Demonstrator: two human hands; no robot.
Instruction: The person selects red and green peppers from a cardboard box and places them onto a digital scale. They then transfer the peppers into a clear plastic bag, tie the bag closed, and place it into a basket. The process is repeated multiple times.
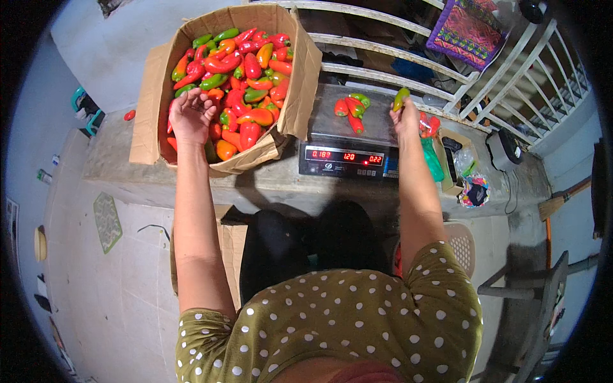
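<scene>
My left hand is over the left side of a cardboard box heaped with red, orange and green peppers. Its fingers curl loosely apart, and I see nothing held in them. In my right hand is a yellowish-green pepper, raised at the right edge of a digital scale. Several red and green peppers lie in a small cluster on the scale's metal platform. Red digits glow on the scale's display panel.
Box and scale stand on a concrete ledge in front of a white metal railing. Right of the scale are a green plastic bag, a small carton of odds and ends and a dark appliance with a cord. A single red pepper lies left of the box.
</scene>
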